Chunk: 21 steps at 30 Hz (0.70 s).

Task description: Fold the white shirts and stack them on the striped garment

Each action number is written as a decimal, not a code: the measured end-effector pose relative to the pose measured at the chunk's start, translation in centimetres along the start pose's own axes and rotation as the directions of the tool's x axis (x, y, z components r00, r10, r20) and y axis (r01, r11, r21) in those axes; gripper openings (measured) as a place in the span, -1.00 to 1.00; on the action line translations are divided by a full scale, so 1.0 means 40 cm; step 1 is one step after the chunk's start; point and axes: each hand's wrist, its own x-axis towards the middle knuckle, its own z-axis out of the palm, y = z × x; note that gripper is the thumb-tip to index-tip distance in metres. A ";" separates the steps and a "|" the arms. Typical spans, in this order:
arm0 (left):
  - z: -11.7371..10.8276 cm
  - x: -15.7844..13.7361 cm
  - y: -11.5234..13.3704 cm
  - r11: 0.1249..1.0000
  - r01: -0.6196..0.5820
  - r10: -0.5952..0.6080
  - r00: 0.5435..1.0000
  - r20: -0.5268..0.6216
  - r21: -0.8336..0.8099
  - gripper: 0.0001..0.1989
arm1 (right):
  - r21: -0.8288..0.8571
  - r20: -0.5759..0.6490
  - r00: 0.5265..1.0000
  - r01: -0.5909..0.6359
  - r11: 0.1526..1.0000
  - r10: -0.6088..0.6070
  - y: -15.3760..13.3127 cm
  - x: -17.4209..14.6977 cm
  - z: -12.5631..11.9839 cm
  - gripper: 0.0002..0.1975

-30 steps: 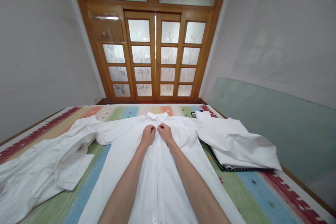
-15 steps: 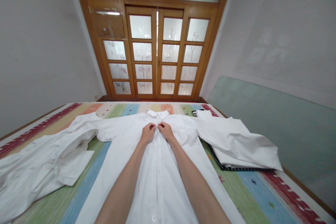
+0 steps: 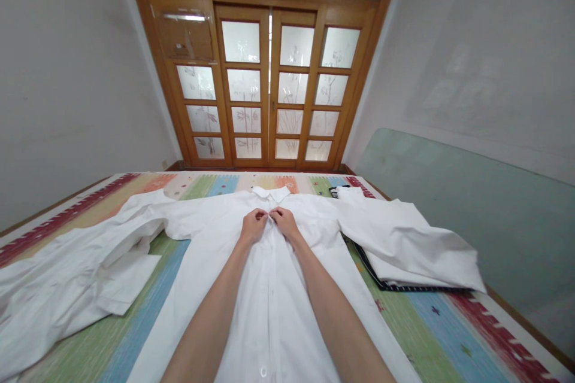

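Observation:
A white collared shirt point(image 3: 211, 215) lies face up and spread out, its collar toward the far side and its sleeves out to both sides. My left hand point(image 3: 254, 225) pinches the front placket just below the collar. Close against it, my right hand point(image 3: 283, 222) pinches the same strip of cloth from the other side. The fingertips of both hands nearly meet, and any button between them is too small to make out. Down the middle, the placket runs toward me between my forearms.
A colourful striped cloth point(image 3: 135, 323) covers the surface underneath. Another white garment point(image 3: 58, 287) lies at the left. Under the right sleeve are folded white clothes and a black-edged piece point(image 3: 377, 275). A pale green board point(image 3: 449, 179) leans on the right wall; wooden glazed doors point(image 3: 269, 90) stand beyond.
Both hands stay at the same spot on the placket, with only slight finger movement. The view has shifted very slightly; the clothes lie as before.

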 end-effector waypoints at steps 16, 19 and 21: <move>-0.019 -0.003 0.018 0.998 0.058 -0.058 0.998 0.008 -0.028 -0.92 | 0.087 0.014 0.999 0.031 0.996 -0.033 0.009 -0.010 0.003 -0.88; -0.015 -0.001 0.014 0.998 0.056 -0.057 0.998 -0.008 -0.037 -0.93 | 0.088 0.006 0.999 0.032 0.996 -0.033 0.009 -0.011 0.005 -0.86; -0.012 0.001 0.010 0.998 0.046 -0.047 0.999 -0.019 -0.041 -0.92 | 0.070 -0.006 0.999 0.036 0.997 -0.036 0.009 -0.012 0.007 -0.87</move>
